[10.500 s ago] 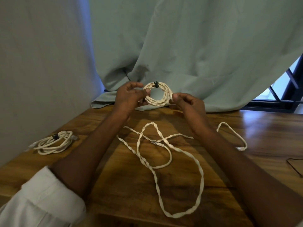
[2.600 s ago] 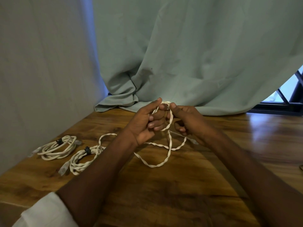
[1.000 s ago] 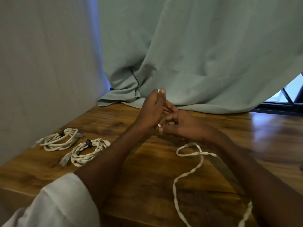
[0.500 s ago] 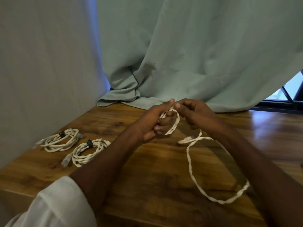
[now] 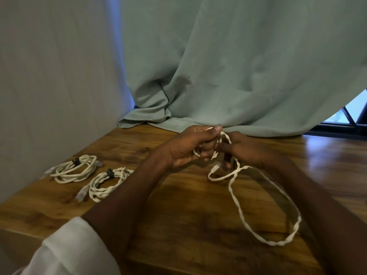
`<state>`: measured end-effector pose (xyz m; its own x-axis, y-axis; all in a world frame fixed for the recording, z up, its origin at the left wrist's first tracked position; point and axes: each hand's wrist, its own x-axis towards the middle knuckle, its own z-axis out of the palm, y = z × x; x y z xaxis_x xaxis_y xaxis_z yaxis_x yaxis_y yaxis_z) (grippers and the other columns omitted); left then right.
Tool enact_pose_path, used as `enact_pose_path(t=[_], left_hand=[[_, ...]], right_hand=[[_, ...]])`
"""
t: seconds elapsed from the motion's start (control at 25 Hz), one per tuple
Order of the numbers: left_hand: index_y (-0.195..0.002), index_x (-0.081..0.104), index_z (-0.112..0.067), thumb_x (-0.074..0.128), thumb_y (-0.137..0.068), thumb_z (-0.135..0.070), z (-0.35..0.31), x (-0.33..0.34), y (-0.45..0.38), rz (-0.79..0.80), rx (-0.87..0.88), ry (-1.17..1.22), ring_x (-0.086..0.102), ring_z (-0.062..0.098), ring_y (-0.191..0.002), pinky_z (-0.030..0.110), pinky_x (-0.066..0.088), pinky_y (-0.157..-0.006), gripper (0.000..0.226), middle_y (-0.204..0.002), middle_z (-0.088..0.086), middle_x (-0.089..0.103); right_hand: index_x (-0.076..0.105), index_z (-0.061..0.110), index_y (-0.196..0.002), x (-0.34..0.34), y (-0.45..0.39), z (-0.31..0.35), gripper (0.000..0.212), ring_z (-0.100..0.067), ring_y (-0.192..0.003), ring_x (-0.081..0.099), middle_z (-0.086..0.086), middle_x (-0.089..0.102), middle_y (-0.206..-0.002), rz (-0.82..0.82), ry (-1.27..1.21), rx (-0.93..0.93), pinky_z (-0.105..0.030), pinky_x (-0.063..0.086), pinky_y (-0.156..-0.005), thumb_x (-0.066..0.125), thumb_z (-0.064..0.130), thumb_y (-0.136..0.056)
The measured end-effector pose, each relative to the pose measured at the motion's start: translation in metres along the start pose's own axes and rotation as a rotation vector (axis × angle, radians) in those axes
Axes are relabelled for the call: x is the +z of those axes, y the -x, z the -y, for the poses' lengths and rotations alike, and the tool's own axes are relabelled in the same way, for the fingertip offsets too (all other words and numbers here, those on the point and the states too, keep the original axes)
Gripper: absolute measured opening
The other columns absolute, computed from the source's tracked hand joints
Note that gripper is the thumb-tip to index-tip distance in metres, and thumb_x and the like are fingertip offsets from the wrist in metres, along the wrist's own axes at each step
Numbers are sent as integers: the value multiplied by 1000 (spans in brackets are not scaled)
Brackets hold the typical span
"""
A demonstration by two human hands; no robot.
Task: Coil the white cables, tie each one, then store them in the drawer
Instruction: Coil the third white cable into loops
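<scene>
A: Head view showed the left hand [image 5: 188, 147] gripping a few small turns of the cable [image 5: 236, 197], thumb pinched on top. The right hand [image 5: 242, 149] sat just beside it, fingers curled on the strand feeding the coil.

B: And the rest of that cable?

A: It trailed off the right hand into a wide loose loop on the desk [image 5: 178, 225], near right, with one plug lying just below the hands.

B: What could have gone wrong from there?

A: The turns looked few and springy. A slack thumb would probably have let them pop open. The long loop could also have snagged on the right forearm or twisted into a kink while being drawn in.

B: Any drawer in sight?

A: None showed, so nothing was stored. Two tied coils lay on the desk at left: the far coil [image 5: 73, 168] and the near coil [image 5: 107, 183], each cinched by a dark tie, just beside one another.

B: So storage was some way off.

A: I'd judge so; this cable had no tie.
</scene>
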<state>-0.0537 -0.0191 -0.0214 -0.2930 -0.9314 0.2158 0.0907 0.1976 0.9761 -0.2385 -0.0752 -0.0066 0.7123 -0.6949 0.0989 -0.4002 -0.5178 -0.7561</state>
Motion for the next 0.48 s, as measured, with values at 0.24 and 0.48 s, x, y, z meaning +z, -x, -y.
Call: enact_pose_path(t=[0.24, 0.48], left_hand=[[-60, 44, -14, 55, -106, -47, -5, 2, 7, -158, 27, -258, 29, 19, -41, 35, 26, -51, 58, -46, 2, 32], [-70, 45, -16, 53, -108, -38, -1, -5, 4, -32, -42, -44, 21, 11, -36, 22, 18, -40, 44, -47, -2, 25]], right_hand=[[75, 6, -82, -12, 2, -11, 24, -14, -42, 49, -6, 63, -57, -57, -139, -78, -24, 42, -48, 74, 26, -93], [77, 7, -82, -24, -1, -20, 27, -7, -39, 34, -1, 45, -52, -256, -637, -47, -19, 29, -40, 81, 32, -75]])
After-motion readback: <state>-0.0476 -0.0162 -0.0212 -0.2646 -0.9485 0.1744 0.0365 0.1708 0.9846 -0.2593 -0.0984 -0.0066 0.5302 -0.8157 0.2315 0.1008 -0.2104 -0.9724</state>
